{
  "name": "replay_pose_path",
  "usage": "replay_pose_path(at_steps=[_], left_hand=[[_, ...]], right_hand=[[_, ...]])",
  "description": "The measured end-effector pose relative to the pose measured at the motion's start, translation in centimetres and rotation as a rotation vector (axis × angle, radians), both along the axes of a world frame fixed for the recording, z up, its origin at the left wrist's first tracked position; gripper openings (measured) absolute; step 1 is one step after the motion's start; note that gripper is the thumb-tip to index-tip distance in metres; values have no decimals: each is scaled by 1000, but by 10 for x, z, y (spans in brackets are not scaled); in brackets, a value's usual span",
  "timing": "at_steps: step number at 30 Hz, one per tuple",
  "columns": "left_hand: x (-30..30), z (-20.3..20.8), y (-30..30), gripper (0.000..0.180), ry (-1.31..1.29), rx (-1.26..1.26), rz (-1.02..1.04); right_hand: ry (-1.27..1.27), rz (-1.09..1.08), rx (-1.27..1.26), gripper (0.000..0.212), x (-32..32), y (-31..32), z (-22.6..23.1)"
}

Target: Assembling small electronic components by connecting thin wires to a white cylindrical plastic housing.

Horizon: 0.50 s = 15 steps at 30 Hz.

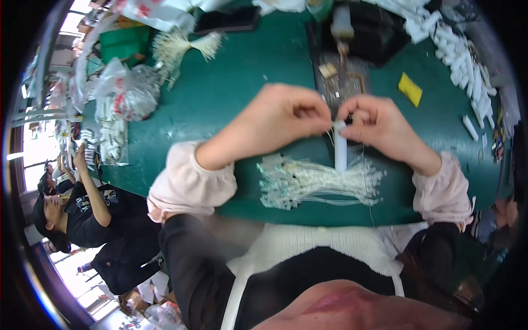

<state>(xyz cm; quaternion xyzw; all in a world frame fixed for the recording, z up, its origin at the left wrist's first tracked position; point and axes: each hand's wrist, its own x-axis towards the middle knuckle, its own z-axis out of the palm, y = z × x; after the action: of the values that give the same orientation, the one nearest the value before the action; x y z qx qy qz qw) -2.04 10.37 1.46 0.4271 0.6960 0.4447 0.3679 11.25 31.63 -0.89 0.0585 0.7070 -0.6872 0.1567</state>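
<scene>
My left hand (278,118) and my right hand (379,124) meet above the green table (236,82). Between their fingertips stands a white plastic tube (340,148), held upright. My right hand grips the tube's top. My left hand pinches a thin wire (330,133) at the tube's upper end. Just below the hands lies a bundle of white wires with clear connectors (313,184). Both wrists wear pale pink sleeve covers.
A dark fixture with a soldering tool (342,60) stands behind the hands. A yellow sponge (410,89) and many white tubes (467,66) lie at the right. Plastic bags (124,91) and wire bundles (181,47) sit at the left. A person in black (93,214) is at the lower left.
</scene>
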Motion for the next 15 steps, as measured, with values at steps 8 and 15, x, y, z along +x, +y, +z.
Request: replay_pose_path(at_steps=[8,15], left_hand=[[-6,-12,4,9,-388,-49,25],[-1,-14,3,6,-528,-60,45]], right_hand=[[59,17,-9,21,-3,1,-2],[81,0,38,24,4,0,-4]])
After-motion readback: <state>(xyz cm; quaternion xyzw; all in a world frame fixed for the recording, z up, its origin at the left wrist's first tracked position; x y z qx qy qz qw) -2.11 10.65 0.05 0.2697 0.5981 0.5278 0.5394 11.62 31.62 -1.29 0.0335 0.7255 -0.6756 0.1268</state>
